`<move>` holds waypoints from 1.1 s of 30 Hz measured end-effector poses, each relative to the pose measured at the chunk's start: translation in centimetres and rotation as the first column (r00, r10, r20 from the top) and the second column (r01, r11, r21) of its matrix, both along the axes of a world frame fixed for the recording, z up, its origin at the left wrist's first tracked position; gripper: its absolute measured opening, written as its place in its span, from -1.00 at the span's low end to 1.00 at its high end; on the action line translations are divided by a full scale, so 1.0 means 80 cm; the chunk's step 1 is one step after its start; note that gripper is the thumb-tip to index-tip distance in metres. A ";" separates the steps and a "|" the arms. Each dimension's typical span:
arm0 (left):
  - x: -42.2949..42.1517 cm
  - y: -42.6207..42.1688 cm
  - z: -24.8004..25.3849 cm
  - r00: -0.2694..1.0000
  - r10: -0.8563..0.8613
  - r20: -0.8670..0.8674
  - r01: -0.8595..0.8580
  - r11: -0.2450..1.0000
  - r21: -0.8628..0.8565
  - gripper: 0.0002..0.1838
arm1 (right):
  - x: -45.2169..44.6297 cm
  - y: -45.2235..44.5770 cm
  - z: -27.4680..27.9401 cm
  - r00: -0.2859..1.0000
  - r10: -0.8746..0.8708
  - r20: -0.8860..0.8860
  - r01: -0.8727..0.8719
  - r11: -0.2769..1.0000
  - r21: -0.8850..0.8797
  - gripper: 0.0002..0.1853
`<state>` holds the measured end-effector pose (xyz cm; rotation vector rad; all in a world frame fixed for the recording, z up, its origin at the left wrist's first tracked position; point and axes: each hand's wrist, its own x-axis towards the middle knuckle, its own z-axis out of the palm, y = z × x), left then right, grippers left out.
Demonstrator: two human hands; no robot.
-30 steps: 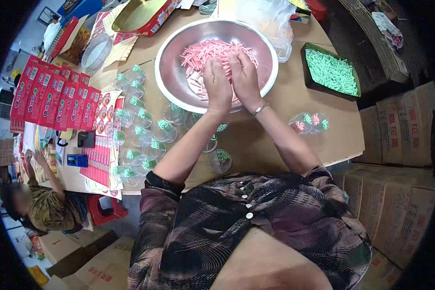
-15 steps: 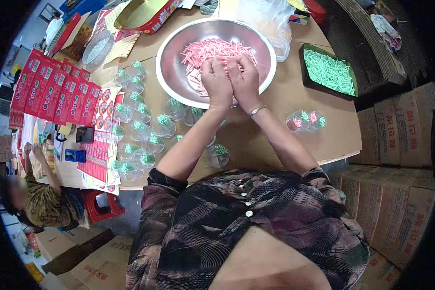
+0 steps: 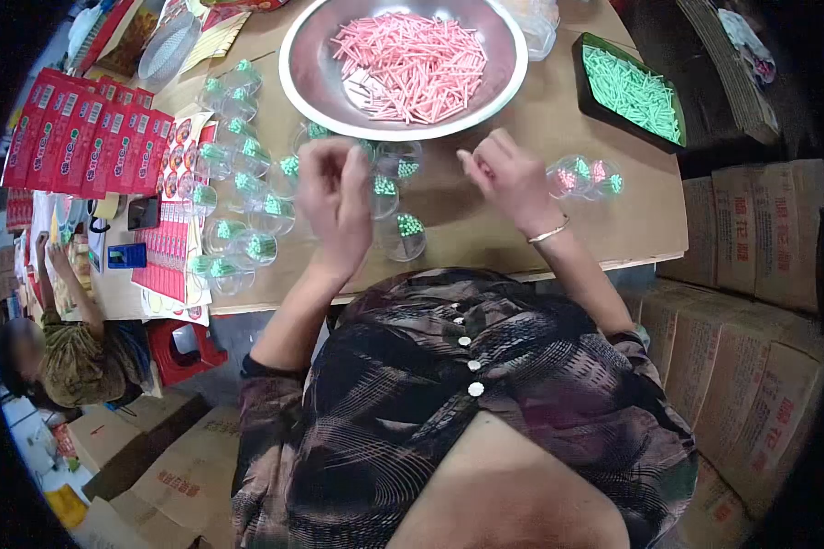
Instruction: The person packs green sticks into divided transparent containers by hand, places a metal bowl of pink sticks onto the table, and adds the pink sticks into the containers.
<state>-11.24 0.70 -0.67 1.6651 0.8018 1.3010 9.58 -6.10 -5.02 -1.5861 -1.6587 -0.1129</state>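
"Head camera, and both hands hung over the brown cardboard-topped table (image 3: 481,240)!"

"The left hand (image 3: 337,206) was loosely curled round a dark hollow; with that blur, I couldn't tell whether it held anything."

"And the right hand (image 3: 513,183)?"

"Fingers drawn in to the thumb, a hint of pink at the tips, but a grip? Couldn't tell."

"Where were the thin pink sticks (image 3: 417,69)?"

"Just ahead of both hands, heaped in the wide, round silver metal bowl (image 3: 313,59). Plenty left!"

"So what was done?"

"Right of the right hand, a pair of small clear plastic cups (image 3: 591,186) showed pink and green together. Left of the left hand, a crowd of clear round cups (image 3: 279,222) showed green alone, as far as I could see, and so did the clear cup between the hands, nearer the body (image 3: 409,247). Early stages, I judged."

"More green?"

"Oh yes: ahead and right of the right hand, a dark rectangular tray (image 3: 584,96) of thin green sticks (image 3: 632,90)!"
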 end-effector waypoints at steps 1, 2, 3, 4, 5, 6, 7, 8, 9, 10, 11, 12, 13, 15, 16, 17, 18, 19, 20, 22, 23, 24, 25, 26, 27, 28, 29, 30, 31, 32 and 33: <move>-0.027 -0.010 -0.023 1.000 0.008 0.011 -0.008 1.000 0.022 -0.92 | 0.002 -0.014 -0.027 0.995 0.013 0.096 -0.012 1.000 -0.012 -0.79; -0.049 -0.021 -0.041 0.993 -0.003 -0.116 0.010 0.998 0.063 -0.92 | 0.001 -0.027 -0.057 0.981 0.026 0.190 -0.022 0.999 -0.024 -0.79; -0.066 -0.040 -0.057 0.971 -0.044 -0.237 0.042 0.999 -0.014 -0.86 | 0.002 -0.039 -0.085 0.958 0.040 0.284 -0.031 0.999 -0.035 -0.79; -0.075 -0.054 -0.065 0.932 -0.093 -0.352 0.064 0.994 -0.092 -0.80 | 0.002 -0.047 -0.095 0.926 0.054 0.374 -0.040 0.998 -0.045 -0.79; -0.079 -0.062 -0.087 0.917 -0.117 -0.382 0.100 0.993 -0.064 -0.70 | 0.005 -0.048 -0.089 0.944 0.074 0.321 -0.052 0.996 -0.078 -0.79; -0.082 -0.069 -0.108 0.900 -0.137 -0.415 0.134 0.990 -0.038 -0.60 | 0.005 -0.048 -0.081 0.960 0.095 0.263 -0.067 0.992 -0.111 -0.80; -0.082 -0.075 -0.113 0.872 -0.161 -0.462 0.148 0.987 -0.064 -0.37 | 0.002 -0.050 -0.079 0.961 0.095 0.258 -0.069 0.992 -0.110 -0.80; -0.078 -0.079 -0.118 0.882 -0.156 -0.445 0.137 0.988 -0.075 -0.30 | 0.000 -0.051 -0.078 0.962 0.084 0.259 -0.057 0.992 -0.112 -0.80; -0.073 -0.081 -0.123 0.892 -0.150 -0.427 0.125 0.988 -0.087 -0.24 | 0.000 -0.052 -0.076 0.962 0.074 0.262 -0.046 0.992 -0.114 -0.81; -0.069 -0.081 -0.132 0.901 -0.158 -0.404 0.110 0.984 -0.140 -0.20 | -0.001 -0.052 -0.077 0.962 0.073 0.263 -0.046 0.993 -0.110 -0.81; -0.064 -0.080 -0.140 0.910 -0.167 -0.379 0.099 0.976 -0.193 -0.17 | 0.000 -0.053 -0.077 0.964 0.084 0.253 -0.052 0.990 -0.129 -0.81; -0.060 -0.079 -0.146 0.912 -0.162 -0.376 0.096 0.977 -0.189 -0.17 | 0.002 -0.052 -0.076 0.964 0.098 0.246 -0.063 0.987 -0.148 -0.81; -0.057 -0.079 -0.153 0.893 -0.146 -0.426 0.095 0.986 -0.139 -0.17 | 0.004 -0.051 -0.077 0.965 0.114 0.236 -0.074 0.983 -0.169 -0.81; -0.053 -0.080 -0.156 0.868 -0.132 -0.479 0.101 0.991 -0.091 -0.16 | 0.003 -0.055 -0.080 0.967 0.124 0.222 -0.082 0.978 -0.192 -0.81; -0.050 -0.081 -0.154 0.872 -0.135 -0.470 0.114 0.991 -0.074 -0.17 | 0.002 -0.058 -0.083 0.961 0.123 0.248 -0.081 0.982 -0.173 -0.81; -0.048 -0.081 -0.151 0.875 -0.140 -0.463 0.128 0.990 -0.057 -0.18 | 0.000 -0.062 -0.086 0.955 0.120 0.270 -0.081 0.985 -0.153 -0.81; -0.047 -0.079 -0.147 0.876 -0.149 -0.458 0.147 0.988 -0.039 -0.19 | -0.003 -0.066 -0.088 0.950 0.112 0.290 -0.076 0.988 -0.131 -0.81; -0.044 -0.077 -0.143 0.878 -0.158 -0.452 0.167 0.986 -0.020 -0.20 | -0.004 -0.069 -0.090 0.944 0.102 0.313 -0.070 0.991 -0.110 -0.81; -0.040 -0.074 -0.137 0.877 -0.164 -0.452 0.172 0.985 -0.022 -0.20 | -0.005 -0.071 -0.083 0.945 0.097 0.312 -0.065 0.992 -0.111 -0.81; -0.029 -0.066 -0.116 0.884 -0.213 -0.416 0.231 0.973 -0.008 -0.24 | -0.013 -0.067 -0.043 0.941 0.066 -0.333 -0.127 0.978 -0.165 -0.81; -0.023 -0.062 -0.104 0.890 -0.233 -0.393 0.253 0.967 0.001 -0.26 | -0.016 -0.063 -0.019 0.788 0.030 -0.615 -0.171 0.970 -0.172 -0.81; -0.018 -0.062 -0.093 0.893 -0.252 -0.372 0.275 0.961 0.008 -0.27 | -0.021 -0.060 -0.003 0.552 -0.019 -0.833 -0.215 0.963 -0.165 -0.81; -0.013 -0.063 -0.080 0.893 -0.255 -0.372 0.277 0.961 0.006 -0.27 | -0.028 -0.057 0.010 0.552 -0.022 -0.834 -0.213 0.963 -0.167 -0.81; -0.005 -0.064 -0.064 0.889 -0.270 -0.369 0.269 0.962 -0.056 -0.29 | -0.037 -0.052 0.024 0.599 0.055 -0.799 -0.196 0.977 -0.079 -0.81; 0.004 -0.066 -0.049 0.886 -0.287 -0.364 0.263 0.958 -0.115 -0.30 | -0.045 -0.047 0.036 0.647 0.128 -0.752 -0.181 0.983 0.011 -0.80; 0.014 -0.068 -0.037 0.883 -0.303 -0.357 0.256 0.951 -0.174 -0.31 | -0.051 -0.043 0.046 0.694 0.194 -0.693 -0.171 0.980 0.102 -0.79; 0.021 -0.069 -0.031 0.881 -0.318 -0.349 0.249 0.941 -0.230 -0.32 | -0.054 -0.041 0.051 0.739 0.254 -0.624 -0.168 0.967 0.194 -0.78; 0.027 -0.069 -0.029 0.881 -0.321 -0.347 0.254 0.940 -0.227 -0.32 | -0.055 -0.040 0.052 0.742 0.252 -0.621 -0.165 0.967 0.195 -0.78; 0.031 -0.069 -0.027 0.889 -0.306 -0.340 0.247 0.947 -0.205 -0.33 | -0.056 -0.040 0.051 0.803 0.237 -0.547 -0.146 0.968 0.204 -0.80; 0.035 -0.070 -0.027 0.897 -0.289 -0.333 0.239 0.953 -0.184 -0.34 | -0.057 -0.039 0.050 0.856 0.218 -0.469 -0.130 0.968 0.213 -0.82; 0.037 -0.070 -0.026 0.906 -0.271 -0.326 0.229 0.960 -0.164 -0.34 | -0.057 -0.039 0.049 0.900 0.198 -0.387 -0.117 0.968 0.223 -0.83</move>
